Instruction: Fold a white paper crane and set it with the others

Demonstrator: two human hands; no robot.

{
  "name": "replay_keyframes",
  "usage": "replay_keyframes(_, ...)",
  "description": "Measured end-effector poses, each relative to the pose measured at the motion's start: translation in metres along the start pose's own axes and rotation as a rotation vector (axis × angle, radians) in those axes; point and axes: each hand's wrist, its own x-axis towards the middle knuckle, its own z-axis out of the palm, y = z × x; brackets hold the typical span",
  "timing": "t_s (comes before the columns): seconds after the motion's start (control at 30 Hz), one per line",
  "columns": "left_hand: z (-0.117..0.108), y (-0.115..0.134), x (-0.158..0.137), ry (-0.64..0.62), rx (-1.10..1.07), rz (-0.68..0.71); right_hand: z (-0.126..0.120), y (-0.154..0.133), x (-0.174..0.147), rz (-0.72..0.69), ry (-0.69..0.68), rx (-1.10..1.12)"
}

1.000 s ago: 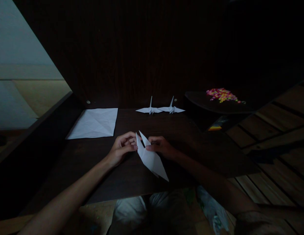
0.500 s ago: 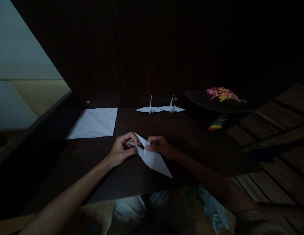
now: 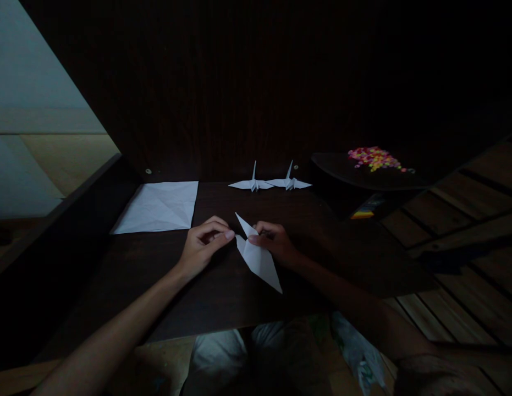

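A partly folded piece of white origami paper (image 3: pixel 259 264) is held above the dark desk, one long point up and a wide point toward me. My right hand (image 3: pixel 276 242) grips it near the middle, thumb on top and fingers curled behind. The thumb and fingers of my left hand (image 3: pixel 206 242) are pinched together at the paper's narrow left tip, which they mostly hide. Beyond my hands stand two folded white paper cranes (image 3: pixel 254 185), side by side with their wings overlapping.
A creased white paper sheet (image 3: pixel 160 206) lies flat at the back left of the desk (image 3: pixel 190 308). Small colourful pieces (image 3: pixel 375 158) are heaped on a dark raised shelf (image 3: pixel 334 165) at right. A dark side panel (image 3: pixel 66 242) borders the left.
My left hand has drawn back slightly left, baring more of the paper's upper point. The paper has turned a little more upright in my right hand.
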Motion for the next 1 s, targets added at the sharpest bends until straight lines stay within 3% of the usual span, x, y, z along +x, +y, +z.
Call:
replay_keyframes(0.23, 0.0051, -0.0021, 0.0015, 0.052, -0.083, -0.159, 0.0006, 0.0011, -0.0012, -0.069, 0.023, -0.112)
replay_keyframes(0.6, 0.0049, -0.0007, 0.0029, 0.017, -0.09, -0.236, 0.0002, 0.0012, -0.0019, -0.088, 0.019, -0.143)
replay_keyframes(0.77, 0.006, -0.0008, 0.0037, -0.047, 0.039, -0.22, -0.0003, 0.0021, -0.002, -0.108, 0.021, -0.161)
replay_keyframes(1.0, 0.0049, -0.0039, 0.0016, -0.026, 0.084, -0.146, 0.0001, 0.0019, -0.0023, -0.104, 0.053, -0.164)
